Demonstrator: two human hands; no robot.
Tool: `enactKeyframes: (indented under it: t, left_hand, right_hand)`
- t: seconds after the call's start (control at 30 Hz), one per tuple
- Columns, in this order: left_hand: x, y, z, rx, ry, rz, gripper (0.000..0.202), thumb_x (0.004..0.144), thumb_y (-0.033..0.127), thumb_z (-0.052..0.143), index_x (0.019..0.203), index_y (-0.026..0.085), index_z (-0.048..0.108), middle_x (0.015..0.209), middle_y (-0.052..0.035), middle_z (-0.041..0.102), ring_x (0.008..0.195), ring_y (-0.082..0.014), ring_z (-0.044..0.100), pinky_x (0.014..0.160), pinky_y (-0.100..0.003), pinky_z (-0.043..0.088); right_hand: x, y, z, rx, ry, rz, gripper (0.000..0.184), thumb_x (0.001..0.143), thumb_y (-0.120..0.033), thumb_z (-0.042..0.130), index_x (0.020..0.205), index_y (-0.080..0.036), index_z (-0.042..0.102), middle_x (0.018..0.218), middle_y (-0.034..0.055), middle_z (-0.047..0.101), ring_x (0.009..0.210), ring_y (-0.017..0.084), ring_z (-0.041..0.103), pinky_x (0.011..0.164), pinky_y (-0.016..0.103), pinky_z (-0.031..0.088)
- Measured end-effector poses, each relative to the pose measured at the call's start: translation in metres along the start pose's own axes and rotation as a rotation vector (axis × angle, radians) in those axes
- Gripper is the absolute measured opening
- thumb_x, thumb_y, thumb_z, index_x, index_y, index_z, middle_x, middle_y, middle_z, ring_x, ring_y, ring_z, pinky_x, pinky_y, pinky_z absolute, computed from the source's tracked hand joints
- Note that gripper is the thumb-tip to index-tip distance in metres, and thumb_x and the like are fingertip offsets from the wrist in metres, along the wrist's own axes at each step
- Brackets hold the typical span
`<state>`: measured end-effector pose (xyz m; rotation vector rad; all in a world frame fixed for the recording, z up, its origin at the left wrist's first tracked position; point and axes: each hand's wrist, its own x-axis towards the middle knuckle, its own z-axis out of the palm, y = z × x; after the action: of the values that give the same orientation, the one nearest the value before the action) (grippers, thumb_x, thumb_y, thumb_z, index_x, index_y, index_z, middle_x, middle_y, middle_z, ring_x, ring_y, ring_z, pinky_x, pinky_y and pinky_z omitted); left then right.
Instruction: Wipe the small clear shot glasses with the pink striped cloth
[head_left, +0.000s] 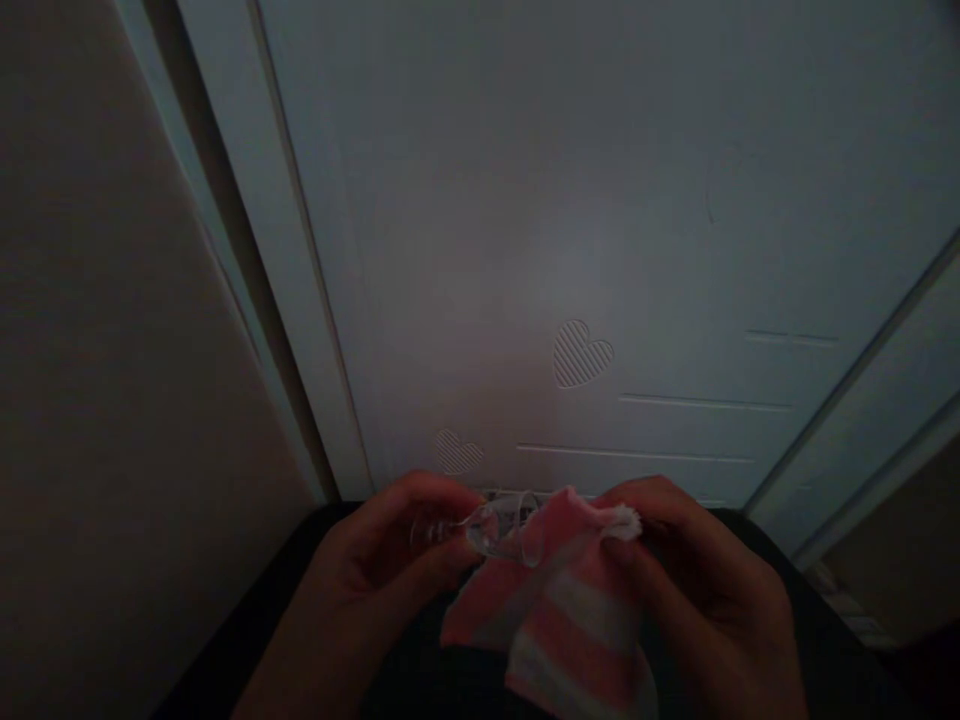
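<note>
My left hand [390, 560] is closed on a small clear stemmed glass [501, 527], which lies sideways with its mouth towards the right. Thumb and fingers grip it at the ridged stem end. A pink and white striped cloth [577, 620] is pinched in my right hand [697, 590] by its bunched upper edge. The cloth hangs down in loose folds, and its left part overlaps the mouth of the glass. Whether any cloth is inside the glass I cannot tell in the dim light.
A pale door [465, 220] with engraved hearts and lines stands close in front. To the left runs a plain wall [112, 400] with a door frame [232, 230] beside it. Dark fabric [420, 670] lies beneath my hands. The room is dim.
</note>
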<state>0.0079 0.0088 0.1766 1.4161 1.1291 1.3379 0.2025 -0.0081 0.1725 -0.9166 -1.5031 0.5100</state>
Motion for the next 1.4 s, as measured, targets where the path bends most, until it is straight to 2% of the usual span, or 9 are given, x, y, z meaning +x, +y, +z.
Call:
enactKeyframes:
  t: [0.1, 0.37, 0.6, 0.7, 0.83, 0.93, 1.03, 1.23, 1.4]
  left_hand:
    - [0.0, 0.0, -0.001, 0.004, -0.022, -0.005, 0.01, 0.07, 0.027, 0.068, 0.079, 0.021, 0.067, 0.075, 0.0007, 0.07, 0.066, -0.0143, 0.065, 0.056, -0.019, 0.051]
    - [-0.001, -0.001, 0.004, 0.155, -0.162, 0.111, 0.009, 0.074, 0.027, 0.066, 0.083, 0.027, 0.067, 0.077, 0.0037, 0.07, 0.072, -0.0131, 0.065, 0.062, -0.017, 0.05]
    - [0.0, -0.004, 0.004, 0.347, -0.189, 0.186, 0.006, 0.077, 0.028, 0.063, 0.083, 0.027, 0.066, 0.082, 0.0041, 0.067, 0.077, -0.0122, 0.061, 0.066, -0.018, 0.047]
    - [0.0, -0.005, 0.001, 0.338, -0.164, 0.208, 0.002, 0.076, 0.026, 0.064, 0.077, 0.027, 0.065, 0.082, 0.0045, 0.066, 0.082, -0.0127, 0.061, 0.067, -0.018, 0.047]
    - [-0.003, -0.002, 0.001, 0.332, -0.151, 0.198, 0.002, 0.076, 0.025, 0.063, 0.074, 0.025, 0.063, 0.077, 0.0048, 0.066, 0.077, -0.0124, 0.062, 0.068, -0.019, 0.047]
    - [-0.005, 0.0, 0.002, 0.335, -0.118, 0.128, 0.003, 0.074, 0.025, 0.065, 0.077, 0.025, 0.063, 0.076, 0.0046, 0.066, 0.073, -0.0131, 0.063, 0.067, -0.02, 0.048]
    - [-0.006, 0.001, 0.003, 0.352, -0.088, 0.128, 0.008, 0.072, 0.028, 0.067, 0.078, 0.025, 0.063, 0.077, 0.0043, 0.067, 0.074, -0.0136, 0.064, 0.067, -0.02, 0.049]
    - [-0.008, 0.003, 0.009, 0.384, -0.036, 0.209, 0.006, 0.072, 0.026, 0.067, 0.075, 0.024, 0.063, 0.074, 0.0031, 0.067, 0.07, -0.014, 0.062, 0.063, -0.021, 0.048]
    - [-0.007, 0.004, 0.013, 0.435, -0.042, 0.223, 0.005, 0.072, 0.026, 0.066, 0.075, 0.024, 0.062, 0.073, 0.0023, 0.066, 0.068, -0.0145, 0.062, 0.063, -0.022, 0.048]
  right_hand:
    - [0.0, -0.002, 0.002, 0.009, 0.065, 0.04, 0.017, 0.08, -0.017, 0.058, 0.088, -0.029, 0.066, 0.083, -0.0019, 0.068, 0.071, 0.013, 0.063, 0.061, 0.022, 0.047]
    - [0.003, -0.006, 0.01, 0.089, 0.076, 0.101, 0.017, 0.081, -0.018, 0.058, 0.086, -0.031, 0.068, 0.083, -0.0038, 0.071, 0.07, 0.012, 0.065, 0.061, 0.02, 0.048]
    - [0.004, -0.001, 0.004, 0.036, -0.118, 0.093, 0.015, 0.082, -0.02, 0.057, 0.088, -0.029, 0.068, 0.087, -0.0036, 0.07, 0.076, 0.012, 0.066, 0.067, 0.019, 0.049]
    - [0.004, 0.001, 0.002, 0.004, -0.179, 0.096, 0.015, 0.084, -0.021, 0.056, 0.089, -0.029, 0.067, 0.089, -0.0032, 0.07, 0.079, 0.012, 0.065, 0.068, 0.019, 0.049]
    - [0.006, 0.002, 0.002, 0.013, -0.24, 0.109, 0.016, 0.086, -0.022, 0.053, 0.09, -0.029, 0.066, 0.091, -0.0036, 0.07, 0.08, 0.012, 0.065, 0.069, 0.017, 0.048]
    - [0.005, 0.001, 0.004, 0.019, -0.251, 0.115, 0.016, 0.087, -0.022, 0.051, 0.09, -0.029, 0.066, 0.092, -0.0042, 0.069, 0.082, 0.011, 0.064, 0.07, 0.016, 0.047]
    - [0.005, -0.001, 0.004, 0.018, -0.266, 0.104, 0.017, 0.088, -0.022, 0.049, 0.089, -0.027, 0.065, 0.092, -0.0032, 0.068, 0.084, 0.011, 0.063, 0.073, 0.016, 0.046]
    - [0.003, -0.001, 0.003, 0.076, -0.247, 0.092, 0.026, 0.093, -0.025, 0.039, 0.089, -0.024, 0.065, 0.093, 0.0003, 0.067, 0.091, 0.014, 0.061, 0.08, 0.021, 0.045]
    - [0.006, 0.004, 0.004, 0.081, -0.266, 0.219, 0.016, 0.088, -0.029, 0.05, 0.087, -0.023, 0.064, 0.089, 0.0003, 0.068, 0.086, 0.015, 0.063, 0.073, 0.022, 0.048]
